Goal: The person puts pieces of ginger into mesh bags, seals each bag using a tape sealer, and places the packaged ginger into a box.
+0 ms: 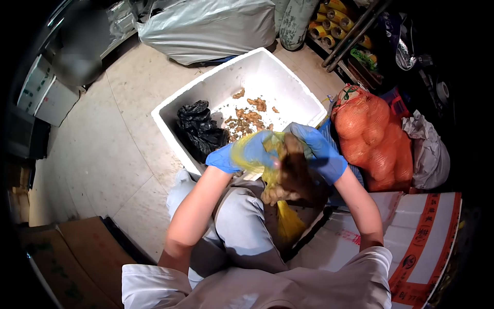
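Both my hands wear blue gloves and meet above the near edge of a white foam box. Yellow netting of a mesh bag lies over my left hand, whose fingers close around it. My right hand grips the bag from the other side, near its top. Knobbly ginger shows under my hands, with a darker brown, blurred mass between them. The yellow tail of the bag hangs below, between my knees. More ginger pieces and crumbs lie on the box floor.
A crumpled black plastic bag sits in the box's left side. Right of the box stands an orange net sack of round produce, beside a whitish plastic bag. Cartons flank me; a grey-covered bundle lies behind the box.
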`<state>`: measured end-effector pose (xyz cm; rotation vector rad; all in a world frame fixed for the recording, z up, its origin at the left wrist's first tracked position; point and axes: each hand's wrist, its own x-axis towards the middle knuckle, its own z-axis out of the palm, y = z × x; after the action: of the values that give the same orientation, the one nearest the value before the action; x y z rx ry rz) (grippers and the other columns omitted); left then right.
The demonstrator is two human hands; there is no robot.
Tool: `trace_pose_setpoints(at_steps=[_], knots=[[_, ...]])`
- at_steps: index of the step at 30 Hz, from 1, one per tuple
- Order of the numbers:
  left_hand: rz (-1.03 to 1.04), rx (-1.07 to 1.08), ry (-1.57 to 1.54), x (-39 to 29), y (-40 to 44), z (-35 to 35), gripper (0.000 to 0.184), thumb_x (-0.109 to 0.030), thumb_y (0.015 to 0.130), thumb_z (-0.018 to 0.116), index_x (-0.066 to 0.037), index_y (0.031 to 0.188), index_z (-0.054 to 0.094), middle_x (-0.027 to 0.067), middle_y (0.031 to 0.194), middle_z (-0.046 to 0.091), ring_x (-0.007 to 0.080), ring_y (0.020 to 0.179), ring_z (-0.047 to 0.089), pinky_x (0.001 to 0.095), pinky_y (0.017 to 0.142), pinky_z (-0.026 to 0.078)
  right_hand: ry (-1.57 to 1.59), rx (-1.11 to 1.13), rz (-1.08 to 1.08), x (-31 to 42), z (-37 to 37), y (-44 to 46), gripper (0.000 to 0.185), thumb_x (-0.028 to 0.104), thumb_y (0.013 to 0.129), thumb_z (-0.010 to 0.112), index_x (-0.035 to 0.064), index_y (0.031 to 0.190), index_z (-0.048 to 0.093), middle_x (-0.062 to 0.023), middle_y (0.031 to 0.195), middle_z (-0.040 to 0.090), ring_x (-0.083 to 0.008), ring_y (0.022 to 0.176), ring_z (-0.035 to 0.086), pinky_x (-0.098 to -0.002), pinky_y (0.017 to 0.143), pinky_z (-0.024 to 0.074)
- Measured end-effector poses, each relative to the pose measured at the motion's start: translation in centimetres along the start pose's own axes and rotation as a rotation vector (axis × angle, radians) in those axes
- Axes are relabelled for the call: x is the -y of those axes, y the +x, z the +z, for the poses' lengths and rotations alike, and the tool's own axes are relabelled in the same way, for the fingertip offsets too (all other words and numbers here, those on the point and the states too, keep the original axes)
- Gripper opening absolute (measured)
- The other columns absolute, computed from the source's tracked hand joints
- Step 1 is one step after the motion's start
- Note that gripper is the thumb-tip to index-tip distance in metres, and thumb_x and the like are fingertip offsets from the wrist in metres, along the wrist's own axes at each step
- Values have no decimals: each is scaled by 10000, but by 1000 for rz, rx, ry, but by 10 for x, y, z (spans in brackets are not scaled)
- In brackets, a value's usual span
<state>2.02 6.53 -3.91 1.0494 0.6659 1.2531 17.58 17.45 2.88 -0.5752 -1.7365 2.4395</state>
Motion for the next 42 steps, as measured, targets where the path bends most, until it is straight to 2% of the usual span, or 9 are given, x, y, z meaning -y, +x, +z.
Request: trace_pose_setpoints(at_steps=[4, 6, 10, 25, 28, 30, 35, 39, 42], knots=[[-50, -427, -293, -32, -5, 30, 454, 16, 607, 679, -33, 1015, 486, 20, 830, 529, 114, 758, 519, 229, 646, 457, 146, -95, 136, -32, -24, -9, 215, 189, 837, 495, 53, 998, 542, 5, 847, 547, -61, 749, 492, -206, 654, 427], [-13, -467, -349, -30, -6, 30, 384, -5, 605, 669, -44, 953, 511, 20, 824, 525, 124, 759, 525, 235, 620, 463, -965, 13, -342, -15, -13, -32, 226, 184, 814, 527, 17, 964, 552, 3, 834, 558, -71, 735, 506, -227, 666, 439], [-33, 22, -17, -16, 6, 19, 398, -55, 630, 627, 9, 1007, 515, 40, 839, 538, 126, 789, 505, 205, 714, 408, -164, -319, -36, -14, -9, -29, 142, 57, 738, 575, -28, 852, 571, -32, 746, 584, -86, 664, 536, -214, 608, 444], [37, -442, -292, -30, 6, 21, 457, -76, 704, 603, -6, 1115, 417, 53, 948, 546, 124, 834, 566, 227, 721, 482, -292, -875, -567, 23, 20, -63, 128, 37, 761, 562, -26, 871, 587, -59, 879, 592, -80, 734, 540, -184, 630, 443], [53, -398, -308, -41, 6, 35, 482, -82, 705, 603, -7, 1132, 394, 78, 1008, 530, 153, 909, 551, 268, 788, 473, -172, -740, -444, -19, -7, -58, 159, 80, 800, 517, -12, 923, 562, -41, 822, 586, -84, 683, 536, -183, 606, 441], [229, -455, -552, -38, 14, 37, 450, -88, 737, 578, -6, 1138, 391, 87, 1049, 504, 170, 933, 538, 278, 798, 468, 451, -147, -419, -71, -39, -45, 202, 105, 833, 463, 0, 999, 509, -35, 833, 569, -90, 689, 527, -173, 615, 430], [390, -449, -708, -16, 27, 30, 412, -107, 778, 564, -13, 1137, 385, 113, 1075, 487, 193, 961, 533, 296, 768, 503, 742, -480, -365, -51, 32, -20, 176, 69, 853, 411, 26, 1017, 459, -67, 935, 532, -124, 788, 519, -220, 672, 439], [451, -498, -702, -9, 35, 42, 408, -107, 781, 562, -17, 1137, 384, 112, 1070, 491, 193, 956, 535, 276, 775, 498, -70, -723, -597, -84, 21, -8, 280, -4, 819, 416, 11, 1098, 428, -43, 903, 526, -131, 775, 515, -232, 671, 441], [502, -546, -706, -7, 36, 37, 409, -112, 781, 564, -17, 1136, 384, 109, 1061, 497, 191, 943, 542, 270, 768, 499, 444, -562, -584, -86, 35, -16, 368, -28, 776, 461, -5, 1142, 421, -43, 941, 517, -128, 790, 511, -229, 706, 434]])
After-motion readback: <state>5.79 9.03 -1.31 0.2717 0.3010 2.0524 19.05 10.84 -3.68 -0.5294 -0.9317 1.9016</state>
